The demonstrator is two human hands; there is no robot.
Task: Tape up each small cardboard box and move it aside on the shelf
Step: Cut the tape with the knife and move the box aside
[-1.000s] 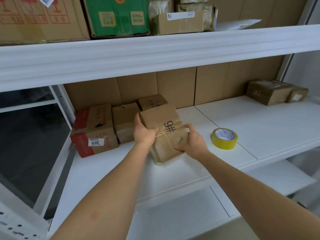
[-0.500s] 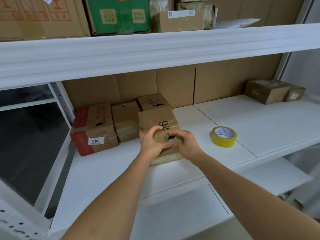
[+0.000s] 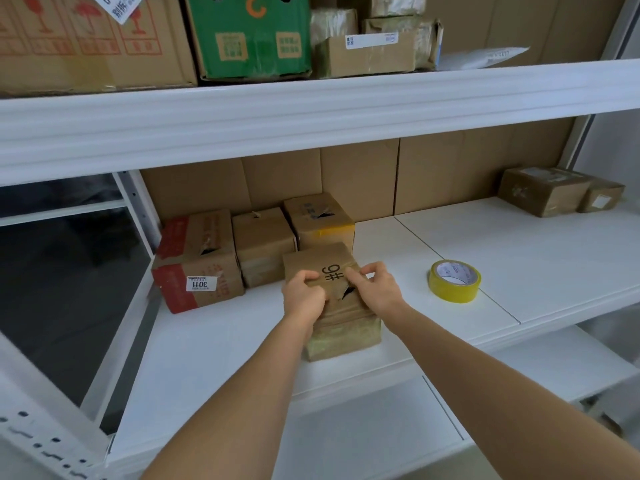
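- Your left hand [image 3: 304, 295] and right hand [image 3: 375, 292] sit close together on top of the box marked 9# [image 3: 330, 292], fingers curled over its torn top flaps, one hand on each side of the dark gap in the seam.
- That box stands on the white shelf [image 3: 214, 344], near the front edge, just in front of three other small boxes [image 3: 258, 249] lined against the cardboard back wall.
- Press the flaps flat and meet them edge to edge before you reach for tape; a raised corner would likely leave the seam puckered.
- The roll of yellow tape [image 3: 454, 280] lies on the shelf to your right, apart from the box, so free your right hand for it while the left holds the flaps down.
- What the 9# box holds cannot be told; the gap shows only darkness.
- The three boxes behind also show torn openings on top, contents hidden.
- Two brown boxes [image 3: 561, 191] sit at the far right of the shelf, well apart.
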